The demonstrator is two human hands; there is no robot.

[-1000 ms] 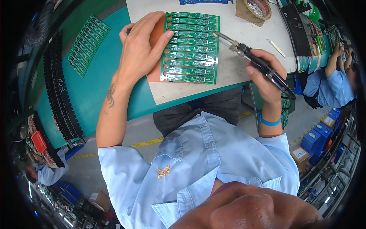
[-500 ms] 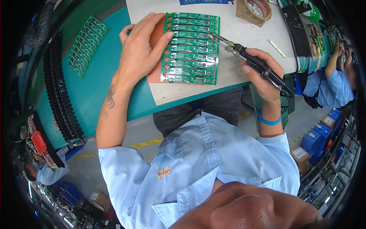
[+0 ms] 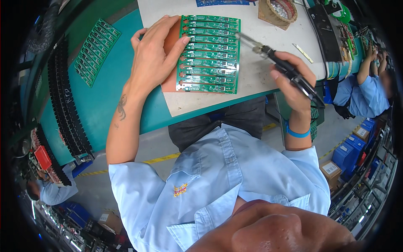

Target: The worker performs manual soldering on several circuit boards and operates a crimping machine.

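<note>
- a teal bench (image 3: 153, 103) on a workshop floor, a white sheet (image 3: 260, 77) laid over its middle, perhaps to keep the work surface clean
- nearest me, the person in the light blue shirt (image 3: 218, 155) stands right against the bench edge, within easy reach of everything held
- the panel of green circuit boards (image 3: 210, 54) lies on the sheet straight ahead, its left part over a brown backing board (image 3: 171, 80), which probably props or protects it
- the left hand (image 3: 153, 52) rests spread on the brown backing board, clamped on nothing, thumb at the panel's left edge, seemingly to stop it sliding
- the right hand (image 3: 296, 86) is closed around a black-handled tool (image 3: 286, 67), gripped well back, likely for control; its two thin prongs end at the panel's right edge, contact i cannot tell
- farther out, another green panel (image 3: 97, 51) lies to the left beside a long black rack (image 3: 69, 101)
- beyond, a bowl of silvery bits (image 3: 281, 10) sits in a brown holder, handy to the right
- farthest, a co-worker (image 3: 363, 94) in light blue at right
</note>
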